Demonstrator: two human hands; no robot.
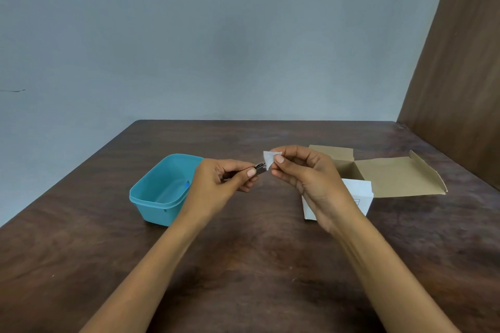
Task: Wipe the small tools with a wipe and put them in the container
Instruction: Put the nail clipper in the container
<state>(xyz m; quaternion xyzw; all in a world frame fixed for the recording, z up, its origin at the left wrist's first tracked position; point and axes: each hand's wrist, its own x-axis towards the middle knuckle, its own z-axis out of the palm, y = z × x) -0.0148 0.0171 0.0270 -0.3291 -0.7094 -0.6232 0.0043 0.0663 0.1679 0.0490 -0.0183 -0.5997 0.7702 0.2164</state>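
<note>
I see my left hand pinching a small dark metal tool between thumb and curled fingers, above the dark wooden tabletop, just right of the turquoise plastic container. My right hand pinches a small white folded wipe, and the wipe touches the free tip of the tool.

I judge the tool light, stiff and a little slippery, since it looks like thin metal; it is best taken at the handle end, so that the tip stays free for wiping. The wipe looks soft and limp, so it needs a pinch close to the tool. What kind of tool it is, I cannot tell.

An open brown cardboard box with a white side lies at the right. The white side carries a small printed mark, too small to read. I find no brand.
</note>
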